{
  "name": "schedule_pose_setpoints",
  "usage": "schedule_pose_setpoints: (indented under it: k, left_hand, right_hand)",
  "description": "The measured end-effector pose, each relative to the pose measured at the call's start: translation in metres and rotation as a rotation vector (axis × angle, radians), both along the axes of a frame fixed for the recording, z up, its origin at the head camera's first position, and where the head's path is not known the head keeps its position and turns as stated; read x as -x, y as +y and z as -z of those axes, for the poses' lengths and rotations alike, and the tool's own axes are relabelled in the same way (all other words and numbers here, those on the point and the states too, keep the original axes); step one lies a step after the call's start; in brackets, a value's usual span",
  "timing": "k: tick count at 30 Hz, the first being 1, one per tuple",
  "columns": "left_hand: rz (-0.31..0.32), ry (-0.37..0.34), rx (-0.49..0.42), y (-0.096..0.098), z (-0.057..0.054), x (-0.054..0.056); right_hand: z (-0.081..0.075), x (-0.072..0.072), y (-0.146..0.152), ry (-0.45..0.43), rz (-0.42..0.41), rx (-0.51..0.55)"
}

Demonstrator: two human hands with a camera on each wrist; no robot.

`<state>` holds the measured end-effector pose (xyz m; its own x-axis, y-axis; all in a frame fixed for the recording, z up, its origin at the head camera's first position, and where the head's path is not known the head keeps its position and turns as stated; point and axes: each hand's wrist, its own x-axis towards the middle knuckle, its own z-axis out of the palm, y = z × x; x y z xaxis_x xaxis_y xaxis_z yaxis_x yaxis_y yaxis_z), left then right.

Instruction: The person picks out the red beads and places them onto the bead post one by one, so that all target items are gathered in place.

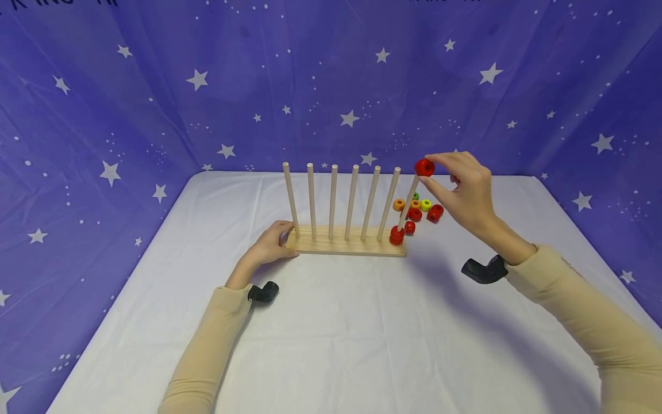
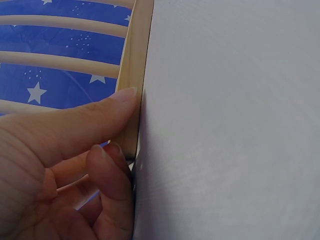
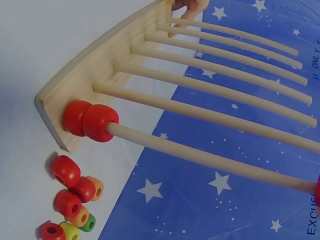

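Observation:
A wooden peg stand (image 1: pixel 341 247) has a flat base and a row of several upright pegs. My left hand (image 1: pixel 269 244) grips the left end of its base; in the left wrist view the thumb (image 2: pixel 112 107) presses along the edge, with the other fingers bent at the end. Between thumb and fingertips, my right hand (image 1: pixel 468 192) pinches a red bead (image 1: pixel 424 168) at the top of the rightmost peg (image 3: pixel 210 157). Two red beads (image 3: pixel 100 122) are stacked at the foot of that same peg. The other pegs carry no beads.
Loose red, orange, yellow and green beads (image 3: pixel 67 202) lie on the white cloth right of the stand, partly behind the rightmost peg in the head view. A purple star-patterned curtain (image 1: pixel 310 75) surrounds the back and sides of the table (image 1: pixel 331 333).

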<state>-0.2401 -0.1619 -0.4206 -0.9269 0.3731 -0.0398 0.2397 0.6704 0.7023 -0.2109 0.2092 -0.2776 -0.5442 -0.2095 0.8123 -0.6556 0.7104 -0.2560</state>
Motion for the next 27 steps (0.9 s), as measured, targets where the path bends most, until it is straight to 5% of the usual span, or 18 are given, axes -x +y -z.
schedule_pose_setpoints:
  k: [27]
  left_hand:
    - [0.003, -0.019, 0.002, 0.0006, -0.0036, -0.0021]
  right_hand:
    - [0.0084, 0.0048, -0.0040, -0.170, 0.030, 0.055]
